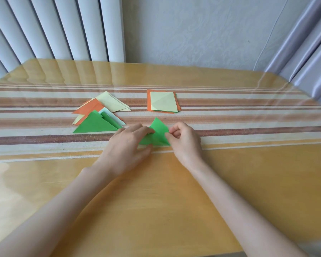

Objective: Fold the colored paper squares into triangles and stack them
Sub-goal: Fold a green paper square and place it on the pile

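A green paper square (158, 133) lies partly folded on the striped cloth in the middle of the table, one flap raised. My left hand (127, 148) pinches its left side and covers that part. My right hand (184, 140) pinches its right corner between thumb and forefinger. To the left lies a loose pile of folded triangles (98, 113), green on top at the front, orange and pale yellow behind. Further back on the right sits a stack of flat paper squares (163, 102), pale yellow on top of orange.
The wooden table (156, 201) has a glossy cover and a striped runner (248, 115) across its middle. Vertical blinds (54, 28) hang behind on the left, a wall behind the centre, and a curtain (308, 45) on the right. The near table edge runs along the bottom.
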{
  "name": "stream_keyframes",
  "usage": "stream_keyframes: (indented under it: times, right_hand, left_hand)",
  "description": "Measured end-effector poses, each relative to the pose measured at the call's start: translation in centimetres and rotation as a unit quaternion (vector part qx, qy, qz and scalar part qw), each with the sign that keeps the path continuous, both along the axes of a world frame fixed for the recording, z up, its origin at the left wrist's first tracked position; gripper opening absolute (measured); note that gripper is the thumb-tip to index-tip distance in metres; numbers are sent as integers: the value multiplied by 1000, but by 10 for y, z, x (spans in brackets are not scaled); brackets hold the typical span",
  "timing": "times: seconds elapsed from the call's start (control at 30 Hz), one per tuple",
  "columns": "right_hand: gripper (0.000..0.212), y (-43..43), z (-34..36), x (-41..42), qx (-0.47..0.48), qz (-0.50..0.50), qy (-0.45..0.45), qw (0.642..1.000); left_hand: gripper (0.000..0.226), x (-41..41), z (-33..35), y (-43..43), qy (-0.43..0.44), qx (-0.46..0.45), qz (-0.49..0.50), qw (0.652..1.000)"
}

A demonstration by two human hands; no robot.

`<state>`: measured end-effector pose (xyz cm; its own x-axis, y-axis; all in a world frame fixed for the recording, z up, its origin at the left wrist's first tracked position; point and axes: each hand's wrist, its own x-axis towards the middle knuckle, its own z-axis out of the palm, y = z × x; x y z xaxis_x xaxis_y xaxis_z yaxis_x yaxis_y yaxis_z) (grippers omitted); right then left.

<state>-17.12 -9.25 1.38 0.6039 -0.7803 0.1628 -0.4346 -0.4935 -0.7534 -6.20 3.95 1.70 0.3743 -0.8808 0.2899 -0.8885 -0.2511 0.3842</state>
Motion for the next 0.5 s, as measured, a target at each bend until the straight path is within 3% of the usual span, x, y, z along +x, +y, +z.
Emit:
stream_keyframes:
  times: [0.13, 0.27, 0.37, 0.43, 0.5]
  right_hand:
    - [10, -15, -1, -7, 17, 90, -15, 996]
    - [11, -22, -5, -9, 0, 146, -31, 989]
    - [11, -18, -11, -11, -140, 162, -32, 976]
    - [14, -16, -16, -13, -269, 183, -27, 945]
    - [13, -18, -22, -16, -334, 203, -15, 920]
  left_hand:
    - [43, -12, -3, 17, -20, 15, -96, 995]
    - [40, -4, -15, 14, -3, -18, -120, 993]
    - [34, 8, -23, 9, 6, -36, -82, 996]
    - [37, 11, -26, 9, -11, -46, -51, 998]
    - [46, 13, -26, 10, -8, -61, -36, 997]
